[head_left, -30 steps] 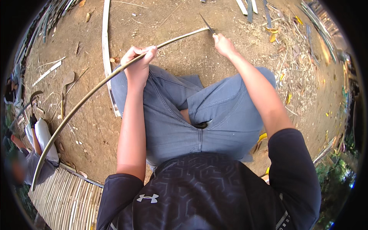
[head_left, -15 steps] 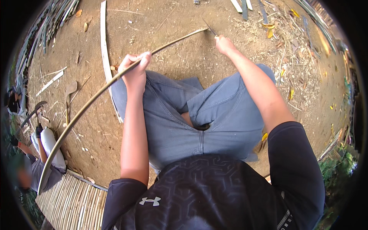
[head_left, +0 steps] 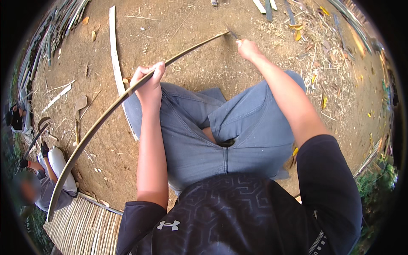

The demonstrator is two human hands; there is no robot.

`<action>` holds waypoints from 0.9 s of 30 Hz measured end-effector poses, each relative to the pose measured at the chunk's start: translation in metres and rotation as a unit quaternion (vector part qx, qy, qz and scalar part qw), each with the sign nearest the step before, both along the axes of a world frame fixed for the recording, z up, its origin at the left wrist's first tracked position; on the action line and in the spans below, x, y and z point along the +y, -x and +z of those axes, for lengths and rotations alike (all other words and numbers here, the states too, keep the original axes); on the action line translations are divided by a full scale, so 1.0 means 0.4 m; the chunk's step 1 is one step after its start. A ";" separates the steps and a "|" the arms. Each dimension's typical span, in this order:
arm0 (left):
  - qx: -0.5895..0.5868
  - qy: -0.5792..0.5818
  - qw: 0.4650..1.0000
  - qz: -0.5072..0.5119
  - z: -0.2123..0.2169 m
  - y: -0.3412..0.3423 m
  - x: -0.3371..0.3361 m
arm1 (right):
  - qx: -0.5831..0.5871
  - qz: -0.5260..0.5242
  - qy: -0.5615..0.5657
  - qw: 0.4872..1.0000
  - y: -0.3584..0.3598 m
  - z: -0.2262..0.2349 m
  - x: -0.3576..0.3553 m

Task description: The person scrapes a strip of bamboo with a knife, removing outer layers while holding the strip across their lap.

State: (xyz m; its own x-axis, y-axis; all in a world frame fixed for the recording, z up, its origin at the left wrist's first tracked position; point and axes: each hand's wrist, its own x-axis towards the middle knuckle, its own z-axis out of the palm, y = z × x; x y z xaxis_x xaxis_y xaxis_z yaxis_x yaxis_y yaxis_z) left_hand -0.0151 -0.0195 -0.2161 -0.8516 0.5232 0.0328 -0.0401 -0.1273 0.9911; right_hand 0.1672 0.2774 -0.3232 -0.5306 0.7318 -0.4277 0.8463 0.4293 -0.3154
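Observation:
A long, thin strip, apparently split bamboo (head_left: 94, 126), curves from the lower left up across to the upper middle. My left hand (head_left: 146, 83) is closed around it above my left knee, thumb on top. Beyond that grip, the strip's far end meets a thin dark blade, which looks like a knife (head_left: 233, 35). My right hand (head_left: 248, 49) is closed on the knife's handle, arm stretched forward over my right leg. The fingers largely hide the handle. I sit cross-legged on bare earth.
A pale flat strip (head_left: 114, 51) lies left of my hand. Farther left are a spade-shaped tool (head_left: 80, 104), bundled strips (head_left: 55, 38) and another person (head_left: 46, 187) beside a white sack (head_left: 59, 165). A slatted platform (head_left: 85, 225) is at lower left; shavings and yellow leaves (head_left: 297, 35) lie right.
The strip has turned slightly in my left hand, showing more of its dark side. Both hands keep their grips, and the view has shifted a little.

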 end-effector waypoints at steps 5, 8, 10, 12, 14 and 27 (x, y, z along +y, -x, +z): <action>-0.021 -0.002 1.000 0.007 0.005 -0.005 0.023 | 0.021 -0.046 -0.008 0.999 0.006 -0.019 0.009; -0.033 0.009 0.999 0.021 0.006 -0.009 0.006 | 0.034 -0.007 -0.002 0.999 0.003 -0.015 -0.016; -0.041 0.001 0.999 0.021 0.009 -0.007 0.005 | 0.024 0.006 -0.003 1.000 0.012 0.022 -0.017; -0.031 -0.008 0.999 -0.001 0.009 -0.014 0.011 | -0.014 -0.029 0.008 0.999 -0.023 -0.006 0.027; -0.028 -0.003 1.000 -0.004 0.001 -0.006 0.010 | -0.008 -0.052 0.016 0.998 -0.023 -0.022 0.041; -0.041 0.026 0.999 0.006 0.030 -0.012 0.019 | 0.000 -0.099 0.054 0.994 -0.015 -0.101 0.035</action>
State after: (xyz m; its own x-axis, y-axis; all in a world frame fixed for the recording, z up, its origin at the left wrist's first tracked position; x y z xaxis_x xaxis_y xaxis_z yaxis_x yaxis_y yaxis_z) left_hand -0.0101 -0.0120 -0.2039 -0.8568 0.5115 -0.0647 -0.1205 -0.0765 0.9898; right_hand 0.1733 0.2913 -0.3637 -0.3811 0.7713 -0.5097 0.9108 0.2187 -0.3501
